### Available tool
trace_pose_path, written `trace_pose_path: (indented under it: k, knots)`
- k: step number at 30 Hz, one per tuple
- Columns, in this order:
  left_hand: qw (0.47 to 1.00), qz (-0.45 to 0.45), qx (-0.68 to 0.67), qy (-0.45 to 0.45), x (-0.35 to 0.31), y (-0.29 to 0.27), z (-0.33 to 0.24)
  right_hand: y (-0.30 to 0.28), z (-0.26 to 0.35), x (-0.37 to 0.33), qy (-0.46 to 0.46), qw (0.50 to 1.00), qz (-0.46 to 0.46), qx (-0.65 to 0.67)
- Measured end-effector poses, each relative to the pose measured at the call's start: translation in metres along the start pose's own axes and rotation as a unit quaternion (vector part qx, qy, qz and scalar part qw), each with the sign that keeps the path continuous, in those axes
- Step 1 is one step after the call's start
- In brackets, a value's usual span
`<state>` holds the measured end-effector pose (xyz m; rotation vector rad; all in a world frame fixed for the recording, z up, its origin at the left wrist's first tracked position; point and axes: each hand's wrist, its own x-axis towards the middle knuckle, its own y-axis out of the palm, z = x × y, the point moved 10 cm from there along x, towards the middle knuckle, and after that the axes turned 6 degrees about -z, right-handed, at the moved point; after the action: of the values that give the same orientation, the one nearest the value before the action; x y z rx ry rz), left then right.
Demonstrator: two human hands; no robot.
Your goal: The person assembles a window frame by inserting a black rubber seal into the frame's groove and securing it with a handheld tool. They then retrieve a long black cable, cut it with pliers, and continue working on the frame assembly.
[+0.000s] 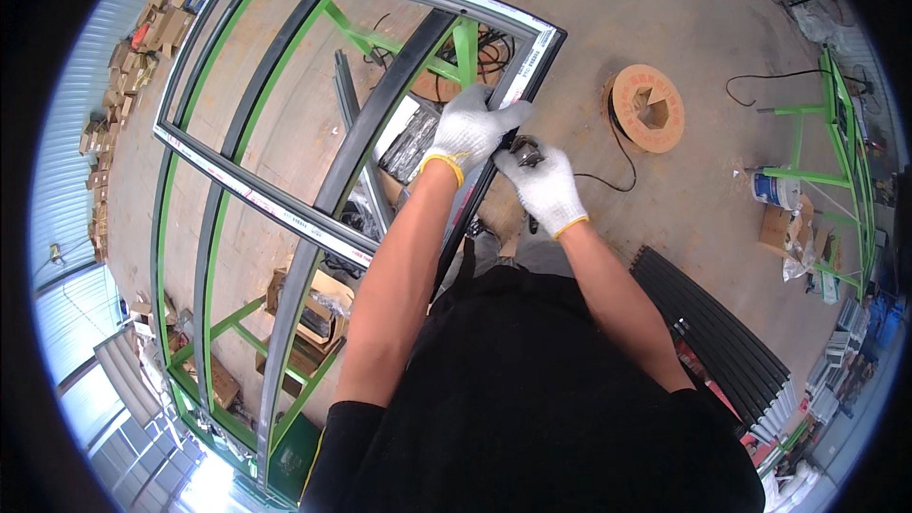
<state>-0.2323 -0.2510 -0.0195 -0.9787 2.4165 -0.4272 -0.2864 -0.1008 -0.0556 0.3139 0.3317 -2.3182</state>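
The window frame [524, 68] lies across a green stand with dark padded bars [385, 109], in front of the person and toward the left. Its four sides are joined, and white printed film covers much of its face. On the right side of the frame, the left hand [467, 128] lies over the bar; I cannot tell if its grip pinches the bar or only rests there. Just beside, the right hand [549, 180] has a narrow grip, which holds a small dark tool [525, 147] at the outer edge. Farther right, an orange spool [627, 95] is on the floor, and its thin black cord [634, 167] comes near this hand. I judge that the joining is done and the edge work is in progress; how much remains, I cannot tell.
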Motion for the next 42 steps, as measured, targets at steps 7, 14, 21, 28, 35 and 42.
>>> trace_pose_path:
  k: [7,14,21,28,35,42]
  knots:
    - [0.997,-0.073,-0.011,0.012,-0.004,-0.013,0.024,-0.045,0.013,-0.040,0.012,0.990,0.107,-0.092]
    - [0.981,-0.181,0.061,0.035,-0.029,-0.030,0.019,-0.206,0.055,-0.051,0.070,0.990,-0.044,-0.111]
    - [0.970,-0.221,0.076,0.062,-0.050,-0.036,0.007,-0.402,0.073,-0.028,0.128,0.957,-0.211,-0.150]
    - [0.973,-0.220,0.067,0.009,-0.061,-0.039,0.015,-0.658,-0.063,-0.053,0.215,0.910,-0.333,-0.120]
    - [0.946,-0.251,0.200,-0.041,-0.072,-0.055,0.026,-0.920,-0.127,-0.042,0.373,0.686,-0.300,-0.547]
    - [0.913,-0.312,0.237,-0.113,-0.044,-0.090,0.022,-1.005,0.128,0.132,0.000,0.718,-0.595,-0.361]
